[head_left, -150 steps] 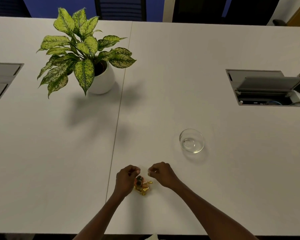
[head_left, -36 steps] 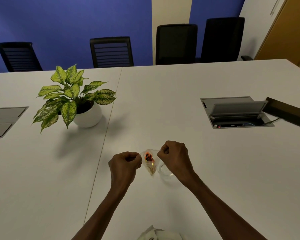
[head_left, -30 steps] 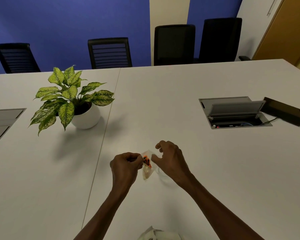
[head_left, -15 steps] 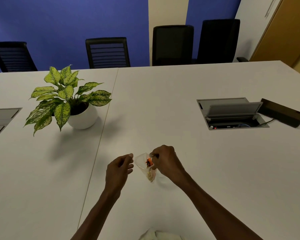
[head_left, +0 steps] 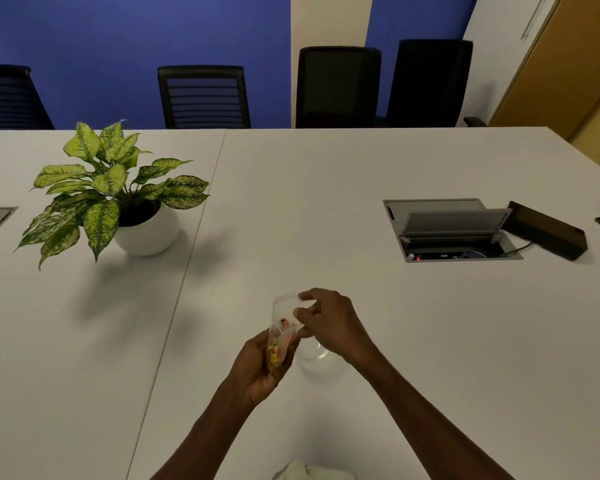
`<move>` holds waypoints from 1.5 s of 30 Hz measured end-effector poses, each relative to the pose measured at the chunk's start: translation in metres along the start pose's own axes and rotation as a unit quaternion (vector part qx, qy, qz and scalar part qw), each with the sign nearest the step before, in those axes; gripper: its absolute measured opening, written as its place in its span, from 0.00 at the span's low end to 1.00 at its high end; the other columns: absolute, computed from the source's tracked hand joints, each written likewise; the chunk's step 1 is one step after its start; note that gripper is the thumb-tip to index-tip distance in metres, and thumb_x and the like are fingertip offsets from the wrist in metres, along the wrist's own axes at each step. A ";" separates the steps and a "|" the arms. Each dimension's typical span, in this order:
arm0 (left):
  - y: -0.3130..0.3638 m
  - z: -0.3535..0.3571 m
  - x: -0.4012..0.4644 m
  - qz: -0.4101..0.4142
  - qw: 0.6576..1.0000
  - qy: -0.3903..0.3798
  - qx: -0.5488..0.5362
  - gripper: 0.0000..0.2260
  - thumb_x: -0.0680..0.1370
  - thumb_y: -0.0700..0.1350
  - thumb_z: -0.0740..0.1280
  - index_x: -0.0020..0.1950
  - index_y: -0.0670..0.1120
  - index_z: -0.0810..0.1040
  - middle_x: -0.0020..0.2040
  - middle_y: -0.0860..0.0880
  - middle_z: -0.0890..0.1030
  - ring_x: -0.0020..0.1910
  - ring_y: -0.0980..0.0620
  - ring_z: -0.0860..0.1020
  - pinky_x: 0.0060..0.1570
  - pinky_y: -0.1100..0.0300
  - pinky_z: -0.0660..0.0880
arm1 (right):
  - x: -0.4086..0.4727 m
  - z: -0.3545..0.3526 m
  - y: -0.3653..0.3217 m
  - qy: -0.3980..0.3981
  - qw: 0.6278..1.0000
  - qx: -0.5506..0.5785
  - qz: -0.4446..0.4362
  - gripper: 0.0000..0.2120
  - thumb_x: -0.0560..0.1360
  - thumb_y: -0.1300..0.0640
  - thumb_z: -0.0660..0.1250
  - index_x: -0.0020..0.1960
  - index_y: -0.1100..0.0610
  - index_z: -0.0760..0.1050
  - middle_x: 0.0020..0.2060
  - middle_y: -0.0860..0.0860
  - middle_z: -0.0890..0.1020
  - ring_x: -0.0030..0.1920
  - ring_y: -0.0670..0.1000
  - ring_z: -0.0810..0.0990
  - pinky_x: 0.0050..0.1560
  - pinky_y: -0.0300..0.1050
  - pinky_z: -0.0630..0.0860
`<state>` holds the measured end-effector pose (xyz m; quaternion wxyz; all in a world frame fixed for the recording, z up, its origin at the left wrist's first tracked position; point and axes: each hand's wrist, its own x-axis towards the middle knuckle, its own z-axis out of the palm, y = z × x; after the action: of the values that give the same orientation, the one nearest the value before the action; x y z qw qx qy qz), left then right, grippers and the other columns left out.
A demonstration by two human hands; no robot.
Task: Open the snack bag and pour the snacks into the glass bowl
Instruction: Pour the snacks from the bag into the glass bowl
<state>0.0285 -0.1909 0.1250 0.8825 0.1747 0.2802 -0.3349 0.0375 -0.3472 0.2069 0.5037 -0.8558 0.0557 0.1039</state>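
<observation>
A clear plastic snack bag [head_left: 282, 327] with yellow and orange snacks stands nearly upright above the white table [head_left: 326, 188]. My left hand [head_left: 257, 367] cups its lower part from below. My right hand [head_left: 328, 318] pinches the bag's upper right edge with thumb and fingers, and the mouth looks pulled open. The glass bowl [head_left: 310, 351] stands on the table right below my right hand, just right of the bag; only part of its rim and wall shows.
A potted plant [head_left: 118, 199] in a white pot stands far left. An open cable hatch [head_left: 451, 230] and a dark box [head_left: 544, 230] lie at the right. Black chairs [head_left: 203, 97] line the far edge. A pale cloth [head_left: 309, 472] sits at the near edge.
My left hand has dropped from the bag's top edge and now cups the bag from below. The bag stands more upright and its mouth is wider. My right hand stays on the upper edge.
</observation>
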 end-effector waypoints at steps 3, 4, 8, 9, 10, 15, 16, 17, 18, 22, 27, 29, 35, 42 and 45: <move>0.003 -0.009 0.011 0.016 0.998 0.052 0.007 0.14 0.78 0.42 0.64 0.58 0.34 0.77 0.47 0.36 0.83 0.39 0.42 0.85 0.35 0.54 0.84 | -0.002 0.003 0.009 -0.025 0.998 -0.036 -0.035 0.22 0.76 0.43 0.65 0.68 0.47 0.69 0.55 0.53 0.81 0.51 0.53 0.83 0.54 0.51 0.80; 0.004 -0.012 0.013 0.023 0.998 0.064 0.009 0.15 0.80 0.44 0.63 0.60 0.34 0.76 0.48 0.36 0.83 0.39 0.42 0.85 0.35 0.54 0.84 | -0.002 0.005 0.013 -0.039 0.997 -0.049 -0.050 0.22 0.76 0.41 0.65 0.67 0.46 0.70 0.57 0.53 0.80 0.53 0.53 0.82 0.54 0.51 0.80; 0.008 -0.025 0.025 0.047 0.993 0.107 0.019 0.17 0.81 0.44 0.62 0.67 0.36 0.74 0.56 0.37 0.80 0.38 0.45 0.84 0.37 0.56 0.83 | 0.000 0.016 0.029 -0.097 0.995 -0.015 -0.025 0.19 0.71 0.40 0.71 0.56 0.51 0.79 0.55 0.51 0.80 0.51 0.50 0.82 0.42 0.44 0.79; 0.009 -0.029 0.027 0.047 0.991 0.121 0.017 0.17 0.81 0.44 0.62 0.67 0.36 0.73 0.58 0.38 0.80 0.38 0.46 0.84 0.38 0.56 0.83 | 0.000 0.019 0.032 -0.103 0.995 0.002 -0.019 0.18 0.71 0.42 0.72 0.54 0.53 0.80 0.53 0.51 0.81 0.49 0.50 0.83 0.38 0.42 0.77; 0.010 -0.032 0.028 0.047 0.990 0.134 0.016 0.18 0.81 0.45 0.62 0.68 0.36 0.73 0.60 0.38 0.79 0.40 0.46 0.84 0.40 0.55 0.83 | 0.001 0.023 0.036 -0.097 0.995 0.012 -0.017 0.16 0.71 0.44 0.73 0.50 0.55 0.81 0.49 0.52 0.83 0.45 0.50 0.83 0.36 0.41 0.75; 0.011 -0.045 0.034 0.040 0.977 0.201 0.053 0.17 0.80 0.44 0.63 0.66 0.36 0.74 0.63 0.37 0.79 0.52 0.43 0.80 0.47 0.53 0.82 | 0.004 0.035 0.059 -0.007 0.999 0.041 0.022 0.11 0.74 0.50 0.71 0.41 0.58 0.82 0.32 0.53 0.84 0.33 0.51 0.83 0.35 0.44 0.75; 0.010 -0.047 0.035 0.039 0.975 0.208 0.061 0.16 0.80 0.44 0.62 0.65 0.36 0.74 0.61 0.36 0.79 0.51 0.42 0.80 0.43 0.52 0.83 | 0.006 0.037 0.066 0.006 0.998 0.043 0.037 0.12 0.74 0.49 0.71 0.41 0.58 0.82 0.34 0.55 0.84 0.34 0.53 0.84 0.38 0.46 0.78; 0.009 -0.047 0.035 0.039 0.974 0.212 0.068 0.15 0.81 0.43 0.62 0.64 0.36 0.74 0.59 0.36 0.79 0.50 0.41 0.80 0.41 0.51 0.83 | 0.008 0.039 0.073 0.014 0.998 0.042 0.050 0.12 0.74 0.49 0.71 0.41 0.58 0.82 0.35 0.56 0.85 0.35 0.53 0.84 0.40 0.47 0.79; 0.008 -0.047 0.036 0.040 0.974 0.210 0.074 0.14 0.81 0.43 0.61 0.62 0.36 0.75 0.57 0.36 0.80 0.50 0.40 0.80 0.40 0.50 0.83 | 0.010 0.040 0.081 0.016 0.997 0.044 0.067 0.12 0.74 0.49 0.71 0.41 0.59 0.82 0.36 0.56 0.85 0.35 0.53 0.85 0.40 0.46 0.80; 0.009 -0.044 0.038 0.037 0.970 0.218 0.101 0.11 0.81 0.40 0.59 0.57 0.36 0.77 0.53 0.35 0.81 0.49 0.39 0.80 0.34 0.51 0.84 | 0.017 0.039 0.100 0.024 0.984 0.107 0.139 0.09 0.75 0.54 0.71 0.41 0.60 0.82 0.37 0.61 0.85 0.30 0.55 0.84 0.34 0.42 0.79; 0.015 -0.044 0.052 0.048 0.954 0.266 0.134 0.16 0.79 0.39 0.64 0.64 0.34 0.74 0.61 0.33 0.78 0.61 0.33 0.77 0.34 0.46 0.83 | 0.033 0.042 0.122 0.045 0.953 0.217 0.205 0.10 0.75 0.59 0.71 0.39 0.65 0.82 0.32 0.61 0.82 0.30 0.55 0.81 0.37 0.47 0.82; 0.017 -0.036 0.055 0.051 0.948 0.280 0.141 0.14 0.79 0.39 0.65 0.62 0.33 0.74 0.59 0.32 0.78 0.58 0.32 0.78 0.32 0.46 0.83 | 0.039 0.042 0.128 0.042 0.943 0.244 0.220 0.11 0.75 0.59 0.70 0.39 0.66 0.81 0.31 0.60 0.81 0.31 0.57 0.81 0.41 0.51 0.83; 0.017 -0.020 0.062 0.081 0.918 0.327 0.212 0.05 0.78 0.35 0.64 0.45 0.34 0.76 0.46 0.36 0.79 0.41 0.38 0.80 0.30 0.50 0.82 | 0.054 0.041 0.136 0.035 0.934 0.260 0.241 0.12 0.77 0.60 0.68 0.44 0.71 0.80 0.35 0.62 0.81 0.33 0.56 0.81 0.40 0.49 0.83; 0.018 -0.005 0.064 0.114 0.893 0.360 0.246 0.05 0.76 0.33 0.66 0.40 0.33 0.77 0.41 0.36 0.80 0.39 0.38 0.81 0.26 0.55 0.82 | 0.065 0.042 0.142 0.030 0.930 0.263 0.255 0.12 0.78 0.60 0.67 0.42 0.69 0.79 0.35 0.62 0.80 0.32 0.57 0.80 0.34 0.42 0.82; 0.017 0.000 0.063 0.125 0.888 0.359 0.260 0.05 0.75 0.32 0.67 0.39 0.33 0.78 0.40 0.36 0.81 0.38 0.39 0.81 0.29 0.55 0.83 | 0.067 0.043 0.146 0.024 0.932 0.251 0.261 0.12 0.78 0.59 0.67 0.44 0.69 0.80 0.35 0.62 0.81 0.32 0.57 0.81 0.37 0.43 0.83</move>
<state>0.0789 -0.2094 0.0886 0.6794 0.5392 0.4568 -0.1974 0.0688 -0.3803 0.0471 0.6557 -0.6589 0.3135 0.1939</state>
